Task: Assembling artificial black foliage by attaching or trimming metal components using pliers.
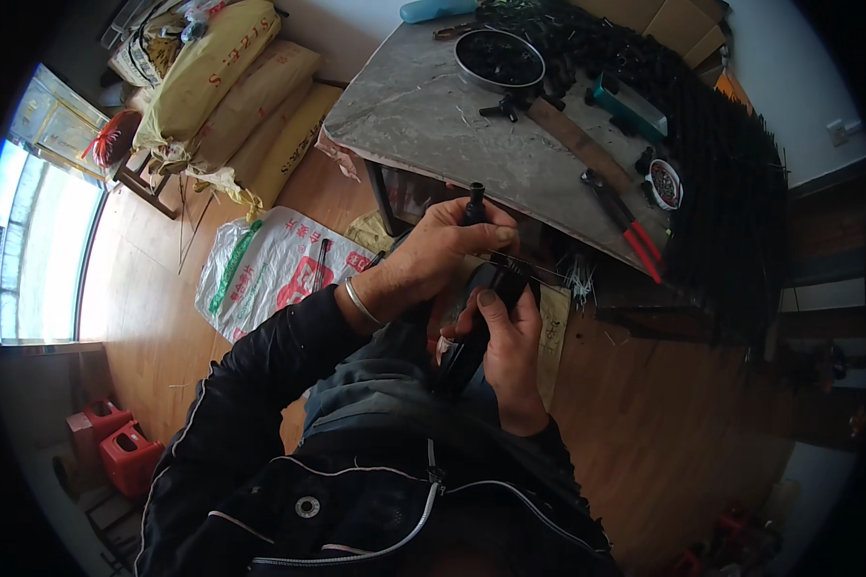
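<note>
My left hand [438, 252], with a silver bangle [360, 306] at the wrist, is closed around a black tubular part [475, 198] whose narrow stepped end sticks up past the fingers. Just below it, my right hand [512, 351] grips a long dark object [464, 358] with a ribbed upper end, the thumb lying along it. A thin, pale wire or rod [539, 273] runs out rightward from between the two hands. Both hands are close together above my lap, in front of the table's near edge. My fingers hide much of both parts.
The grey table [404, 120] carries a round bowl of black parts [499, 58], red-handled pliers [630, 226], a teal box [630, 106], a small dish [664, 184] and a large heap of black pieces [731, 221]. Stacked sacks [245, 91], a plastic sheet [274, 264] and red containers [130, 457] lie leftward.
</note>
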The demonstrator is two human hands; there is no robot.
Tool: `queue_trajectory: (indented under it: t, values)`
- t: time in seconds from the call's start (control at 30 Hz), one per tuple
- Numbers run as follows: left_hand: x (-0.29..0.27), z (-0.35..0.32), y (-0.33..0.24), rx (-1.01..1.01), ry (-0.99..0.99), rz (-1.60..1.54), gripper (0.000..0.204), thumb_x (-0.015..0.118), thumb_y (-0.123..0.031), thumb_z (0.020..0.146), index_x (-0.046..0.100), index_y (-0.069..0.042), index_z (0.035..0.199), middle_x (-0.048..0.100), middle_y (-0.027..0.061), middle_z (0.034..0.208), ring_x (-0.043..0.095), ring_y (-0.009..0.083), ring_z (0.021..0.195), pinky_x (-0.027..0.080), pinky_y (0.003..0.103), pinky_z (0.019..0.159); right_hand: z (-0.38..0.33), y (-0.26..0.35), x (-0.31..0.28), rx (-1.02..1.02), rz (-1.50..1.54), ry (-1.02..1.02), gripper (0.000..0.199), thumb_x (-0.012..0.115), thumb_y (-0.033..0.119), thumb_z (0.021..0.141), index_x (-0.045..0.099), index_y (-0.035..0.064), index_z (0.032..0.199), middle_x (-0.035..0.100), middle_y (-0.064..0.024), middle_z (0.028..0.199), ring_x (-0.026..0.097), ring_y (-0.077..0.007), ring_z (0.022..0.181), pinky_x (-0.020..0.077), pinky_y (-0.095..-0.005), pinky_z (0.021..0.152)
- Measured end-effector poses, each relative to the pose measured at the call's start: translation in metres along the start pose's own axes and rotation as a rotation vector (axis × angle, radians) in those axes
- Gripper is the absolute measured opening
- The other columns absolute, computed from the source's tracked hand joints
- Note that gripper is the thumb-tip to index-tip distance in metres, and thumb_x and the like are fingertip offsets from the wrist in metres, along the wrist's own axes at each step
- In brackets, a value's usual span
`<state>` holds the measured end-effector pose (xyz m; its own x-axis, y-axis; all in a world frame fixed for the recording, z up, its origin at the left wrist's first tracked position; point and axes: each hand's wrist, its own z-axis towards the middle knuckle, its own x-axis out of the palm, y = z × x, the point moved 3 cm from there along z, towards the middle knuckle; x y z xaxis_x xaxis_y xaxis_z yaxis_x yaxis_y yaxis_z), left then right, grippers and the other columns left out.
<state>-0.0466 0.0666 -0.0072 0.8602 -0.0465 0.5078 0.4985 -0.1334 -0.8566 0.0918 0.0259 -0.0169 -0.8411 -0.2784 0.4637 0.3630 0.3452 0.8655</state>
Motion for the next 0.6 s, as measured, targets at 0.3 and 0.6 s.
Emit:
queue_trajectory:
  t: [0.3,0.6]
  values:
    - [0.003,-0.03,-0.002,-0.138,-0.044,0.242,0.037,0.063,-0.02,0.093,0.056,0.002,0.122,0.062,0.0015,0.085,0.054,0.0058,0.069,0.044,0.021,0.06,0.001,0.0,-0.006,-0.045,0.052,-0.011,0.015,0.058,0.012,0.095,0.057,0.0022,0.105,0.058,-0.0037,0.078,0.057,-0.0121,0.065,0.0555,-0.0297,0.059]
    - [0.01,-0.027,0.011,-0.071,-0.109,0.158,0.028,0.069,-0.006,0.086,0.059,0.001,0.112,0.066,0.0021,0.08,0.061,0.0063,0.067,0.051,0.021,0.059,-0.003,0.001,-0.01,-0.047,-0.015,-0.025,0.015,0.059,0.012,0.095,0.059,0.0009,0.104,0.063,-0.0061,0.081,0.061,-0.0122,0.067,0.0537,-0.0264,0.059]
